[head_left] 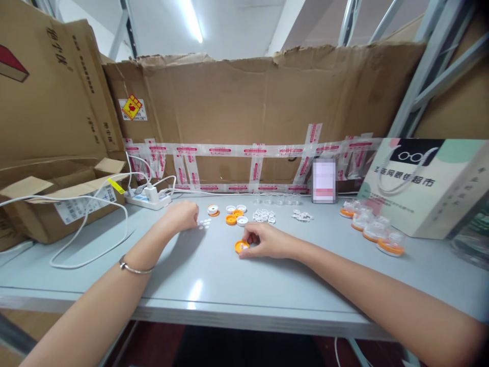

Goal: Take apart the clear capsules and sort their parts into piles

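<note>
Showing tightly curled fingers, the left hand [184,216] sat right beside the small white pieces [205,223]; whether it had pinched one, nobody could tell from this angle; picking one piece cleanly, without scattering the rest, looked the smart play; next along, the bunch of caps [231,219], then nearer the front edge, the orange cap [239,249]; and the right hand [270,240] had that one nipped, thumb and fingers closed to its width; a light, level rim hold seemed best, leaving the top clear!
</note>
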`<move>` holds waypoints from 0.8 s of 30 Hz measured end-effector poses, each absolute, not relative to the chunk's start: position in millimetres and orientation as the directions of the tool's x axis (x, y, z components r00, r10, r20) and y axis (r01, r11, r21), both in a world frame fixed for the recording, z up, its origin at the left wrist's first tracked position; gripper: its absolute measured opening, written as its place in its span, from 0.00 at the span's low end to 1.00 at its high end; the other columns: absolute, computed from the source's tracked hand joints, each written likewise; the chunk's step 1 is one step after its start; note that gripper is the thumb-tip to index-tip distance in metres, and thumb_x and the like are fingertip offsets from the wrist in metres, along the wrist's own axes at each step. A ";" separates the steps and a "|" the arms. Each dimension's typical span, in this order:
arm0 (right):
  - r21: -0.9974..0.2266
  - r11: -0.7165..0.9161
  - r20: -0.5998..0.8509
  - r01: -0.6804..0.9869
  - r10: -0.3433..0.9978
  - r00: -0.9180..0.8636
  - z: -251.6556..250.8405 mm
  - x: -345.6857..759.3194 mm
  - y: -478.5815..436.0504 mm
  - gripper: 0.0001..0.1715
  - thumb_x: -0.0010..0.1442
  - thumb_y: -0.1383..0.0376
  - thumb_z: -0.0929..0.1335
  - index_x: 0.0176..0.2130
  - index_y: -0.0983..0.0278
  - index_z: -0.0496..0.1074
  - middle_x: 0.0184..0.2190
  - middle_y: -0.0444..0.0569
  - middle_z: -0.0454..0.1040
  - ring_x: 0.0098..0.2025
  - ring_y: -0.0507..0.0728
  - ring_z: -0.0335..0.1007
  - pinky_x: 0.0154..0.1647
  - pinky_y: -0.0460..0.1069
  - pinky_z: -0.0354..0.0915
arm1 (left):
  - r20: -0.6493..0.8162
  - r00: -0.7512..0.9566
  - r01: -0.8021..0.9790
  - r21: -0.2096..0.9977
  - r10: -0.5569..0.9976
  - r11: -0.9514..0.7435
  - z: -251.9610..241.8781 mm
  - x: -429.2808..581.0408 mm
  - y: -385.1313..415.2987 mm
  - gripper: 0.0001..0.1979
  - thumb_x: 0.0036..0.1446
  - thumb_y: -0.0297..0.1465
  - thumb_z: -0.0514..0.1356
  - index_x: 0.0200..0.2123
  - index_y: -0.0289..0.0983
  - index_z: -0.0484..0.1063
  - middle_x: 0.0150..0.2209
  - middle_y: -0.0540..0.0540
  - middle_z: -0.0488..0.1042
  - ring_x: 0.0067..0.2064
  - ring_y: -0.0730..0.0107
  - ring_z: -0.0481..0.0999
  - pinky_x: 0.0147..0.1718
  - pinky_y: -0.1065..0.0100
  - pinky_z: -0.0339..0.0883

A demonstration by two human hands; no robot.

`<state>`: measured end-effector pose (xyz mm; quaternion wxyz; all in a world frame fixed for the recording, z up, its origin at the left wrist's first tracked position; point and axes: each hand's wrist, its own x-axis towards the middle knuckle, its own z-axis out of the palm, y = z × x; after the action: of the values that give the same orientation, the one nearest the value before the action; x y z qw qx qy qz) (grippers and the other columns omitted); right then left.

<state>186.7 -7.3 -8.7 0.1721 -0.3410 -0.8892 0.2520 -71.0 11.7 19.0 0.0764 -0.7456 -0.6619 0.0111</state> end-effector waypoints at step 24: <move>-0.565 0.653 0.151 0.503 0.682 -0.716 -10.3 187.2 -4.7 0.19 0.43 0.52 0.71 0.28 0.65 0.67 0.25 0.42 0.63 0.28 0.50 0.57 0.27 0.44 0.54 | 0.129 0.495 0.832 0.216 0.859 -0.511 4.4 -61.1 24.1 0.13 0.53 0.31 0.49 0.35 0.34 0.71 0.37 0.44 0.72 0.35 0.69 0.70 0.35 0.72 0.61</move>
<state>187.2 -4.7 -10.3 0.1779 -0.3323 -0.8916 0.2508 -61.1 24.1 4.4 -0.0626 -0.8622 -0.4904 -0.1105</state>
